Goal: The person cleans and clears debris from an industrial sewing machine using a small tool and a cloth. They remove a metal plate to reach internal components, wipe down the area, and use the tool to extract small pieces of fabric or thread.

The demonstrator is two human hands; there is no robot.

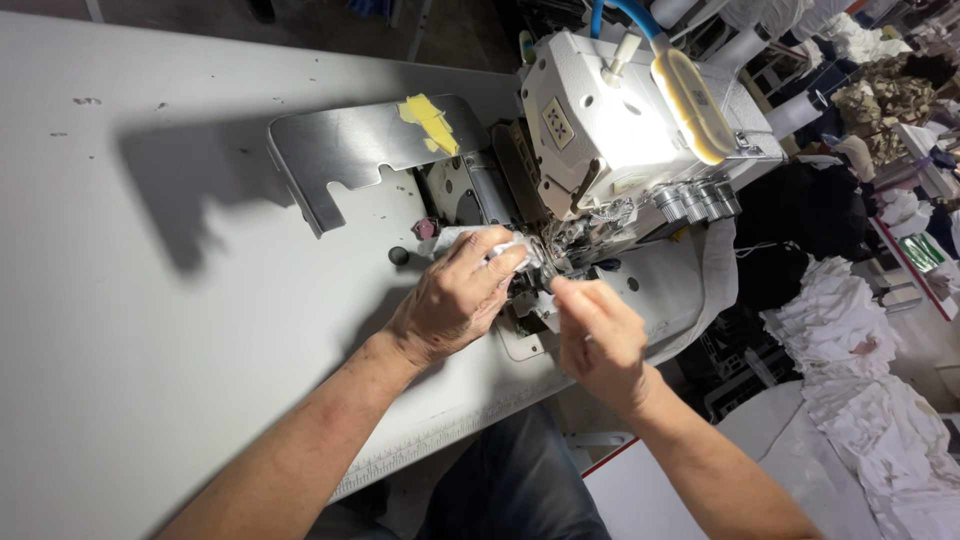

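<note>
Working both hands at the needle area of one white sewing machine (620, 130).

One grey worktop (150, 330) carries one metal guard plate (350, 150) at far left; the left hand (455, 300) is clamped on one small white fabric piece (505, 250), its long axis running left to right into the presser foot just right of the fingertips. The right hand (600, 335), nearer the needle, has fingertips pinched together, apparently on thread. One pile of white cloth (860, 390) lies right.
</note>
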